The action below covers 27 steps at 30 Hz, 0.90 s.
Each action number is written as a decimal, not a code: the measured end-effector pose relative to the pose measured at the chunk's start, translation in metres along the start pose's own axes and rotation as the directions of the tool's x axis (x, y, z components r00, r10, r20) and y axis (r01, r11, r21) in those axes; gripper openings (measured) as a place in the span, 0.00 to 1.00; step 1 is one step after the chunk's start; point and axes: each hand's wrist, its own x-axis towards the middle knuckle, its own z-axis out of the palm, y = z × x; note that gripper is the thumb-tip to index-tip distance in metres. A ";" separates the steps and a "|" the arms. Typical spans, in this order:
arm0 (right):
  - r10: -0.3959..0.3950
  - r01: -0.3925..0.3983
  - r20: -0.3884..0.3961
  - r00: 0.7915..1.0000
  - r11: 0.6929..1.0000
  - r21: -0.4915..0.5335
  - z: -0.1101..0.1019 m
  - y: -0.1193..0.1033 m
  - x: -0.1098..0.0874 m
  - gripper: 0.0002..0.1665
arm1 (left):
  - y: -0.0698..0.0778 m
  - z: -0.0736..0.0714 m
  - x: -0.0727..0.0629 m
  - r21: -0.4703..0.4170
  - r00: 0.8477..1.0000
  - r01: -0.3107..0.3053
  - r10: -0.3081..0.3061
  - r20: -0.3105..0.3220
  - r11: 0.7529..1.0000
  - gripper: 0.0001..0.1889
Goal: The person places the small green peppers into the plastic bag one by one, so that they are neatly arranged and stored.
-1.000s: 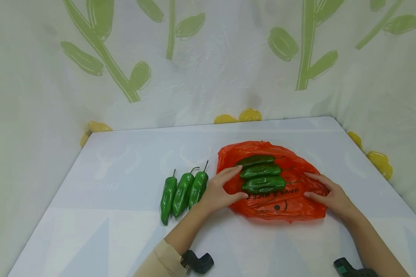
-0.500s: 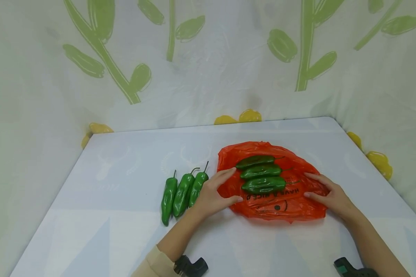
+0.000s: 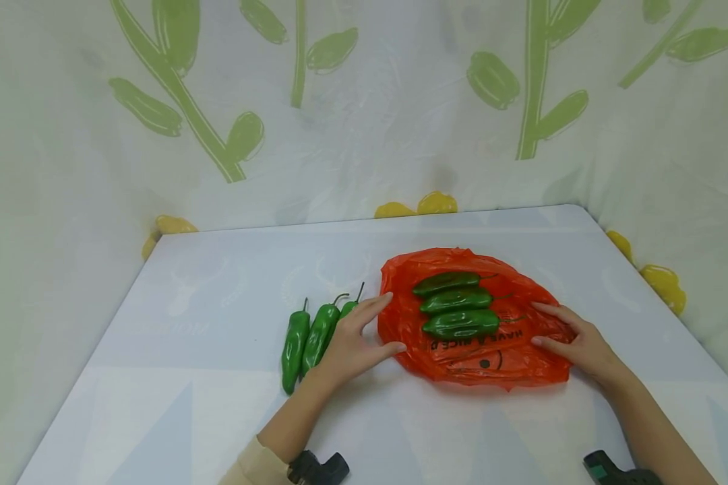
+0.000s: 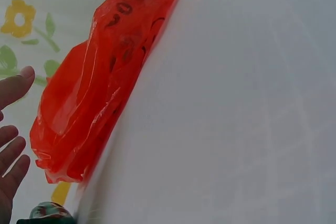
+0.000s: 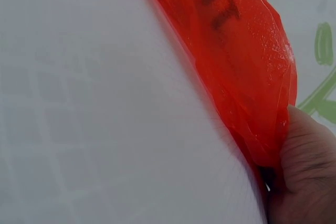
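An orange-red plastic bag [image 3: 485, 367] with black lettering lies on the table's right half. Three green chili peppers [image 3: 461, 324] lie side by side within its outline, stems pointing right; red plastic hides them in both wrist views. My right hand [image 3: 588, 347] holds the bag's right end, its thumb [image 5: 304, 135] against the plastic. Off the bag's left edge is my left hand [image 3: 347, 347], fingers spread and holding nothing; a gap separates it from the bag in the left wrist view. Three more green chili peppers [image 3: 294, 347] lie left of that hand, which partly covers the nearest.
The white table [image 3: 218, 316] carries pale printed patterns, and its back edge meets a pale curtain [image 3: 364, 135] with green leaf and yellow flower prints. Black wrist devices [image 3: 318, 466] are strapped to both forearms.
My left hand has drawn back leftward from over the bag's left side and now overlaps the left group of chili peppers. The right hand, the bag and the chili peppers stay put.
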 end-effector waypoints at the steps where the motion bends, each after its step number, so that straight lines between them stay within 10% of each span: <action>1: 0.002 -0.002 -0.002 1.000 1.000 -0.016 0.000 0.000 0.000 0.38 | -0.001 -0.001 -0.001 0.000 1.000 -0.006 0.006 -0.001 1.000 0.37; 14: 0.005 -0.005 0.004 1.000 1.000 -0.019 0.000 -0.001 0.001 0.38 | -0.007 -0.014 -0.010 0.015 0.998 -0.058 0.058 -0.021 0.998 0.37; 27: 0.007 -0.007 0.006 1.000 1.000 -0.009 -0.001 0.000 0.000 0.38 | -0.005 -0.027 -0.023 0.061 0.999 0.034 -0.032 -0.036 0.998 0.40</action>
